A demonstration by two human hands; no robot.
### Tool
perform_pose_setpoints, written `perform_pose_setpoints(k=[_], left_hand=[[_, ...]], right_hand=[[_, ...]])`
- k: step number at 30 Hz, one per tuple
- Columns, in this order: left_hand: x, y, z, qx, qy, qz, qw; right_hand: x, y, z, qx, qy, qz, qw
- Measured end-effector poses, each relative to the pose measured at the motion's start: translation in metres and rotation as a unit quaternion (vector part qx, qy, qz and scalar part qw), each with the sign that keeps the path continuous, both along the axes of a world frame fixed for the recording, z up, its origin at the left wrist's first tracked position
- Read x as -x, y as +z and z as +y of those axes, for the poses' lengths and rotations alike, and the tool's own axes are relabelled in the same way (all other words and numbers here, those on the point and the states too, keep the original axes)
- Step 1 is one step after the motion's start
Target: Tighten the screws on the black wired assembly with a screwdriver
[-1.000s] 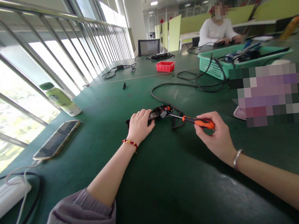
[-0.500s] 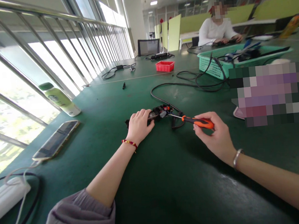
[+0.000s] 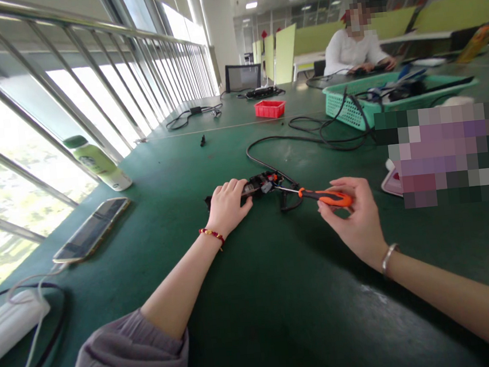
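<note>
My left hand [image 3: 229, 203] is wrapped over a black, elongated device [image 3: 262, 183] lying on the green table; its inner parts, with some red and grey, show at the right end, and the rest is under my palm. A black cable [image 3: 266, 140] runs from that end. In my right hand [image 3: 355, 216] is a screwdriver [image 3: 335, 198] with an orange and black handle, held lightly between thumb and fingers. Its metal shaft points left, with the tip at the exposed end of the device; exact contact is too small to make out.
A teal basket [image 3: 345, 110] of tools and cables stands at the back right, near a small red tray [image 3: 269, 109]. On the left are a bottle [image 3: 102, 165], a phone [image 3: 93, 230] and a white power strip [image 3: 14, 327]. Across the table sits a person [image 3: 353, 52].
The screwdriver has shifted slightly to the right. My right fingers have loosened and spread a little around its handle. My left hand and the device have stayed still.
</note>
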State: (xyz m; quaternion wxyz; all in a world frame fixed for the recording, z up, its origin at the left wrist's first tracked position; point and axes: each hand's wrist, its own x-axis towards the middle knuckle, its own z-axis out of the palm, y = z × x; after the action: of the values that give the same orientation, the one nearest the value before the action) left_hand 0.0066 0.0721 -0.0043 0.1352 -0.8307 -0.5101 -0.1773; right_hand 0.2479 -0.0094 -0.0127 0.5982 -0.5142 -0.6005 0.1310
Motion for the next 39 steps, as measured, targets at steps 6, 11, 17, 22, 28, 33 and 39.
perform_pose_setpoints(k=[6, 11, 17, 22, 28, 33, 39], left_hand=[[0.0, 0.0, -0.0003, -0.001, -0.003, -0.003, 1.0], [-0.0002, 0.0004, -0.0006, -0.001, -0.004, -0.002, 1.0], [-0.0001, 0.0008, -0.0007, 0.004, 0.0, -0.002, 1.0], [-0.0001, 0.0009, -0.0008, 0.008, -0.001, -0.003, 1.0], [-0.0004, 0.0013, -0.0013, 0.008, 0.0, -0.001, 1.0], [-0.0002, 0.0009, -0.001, 0.003, 0.0, 0.005, 1.0], [-0.0005, 0.0011, -0.001, 0.005, 0.001, 0.0, 1.0]], right_hand=[[0.0021, 0.0025, -0.0034, 0.087, 0.046, 0.032, 0.995], [0.0, 0.0026, -0.0013, 0.093, 0.042, 0.025, 0.994], [-0.0013, 0.0009, 0.0014, 0.012, -0.008, -0.029, 0.999], [0.0006, 0.0029, -0.0023, 0.088, 0.057, 0.0, 0.994], [-0.0014, -0.0005, 0.0002, 0.059, 0.029, -0.01, 0.998], [-0.0025, -0.0023, 0.0008, 0.032, 0.032, -0.021, 0.999], [-0.0027, 0.0002, -0.0012, 0.084, 0.078, 0.05, 0.992]])
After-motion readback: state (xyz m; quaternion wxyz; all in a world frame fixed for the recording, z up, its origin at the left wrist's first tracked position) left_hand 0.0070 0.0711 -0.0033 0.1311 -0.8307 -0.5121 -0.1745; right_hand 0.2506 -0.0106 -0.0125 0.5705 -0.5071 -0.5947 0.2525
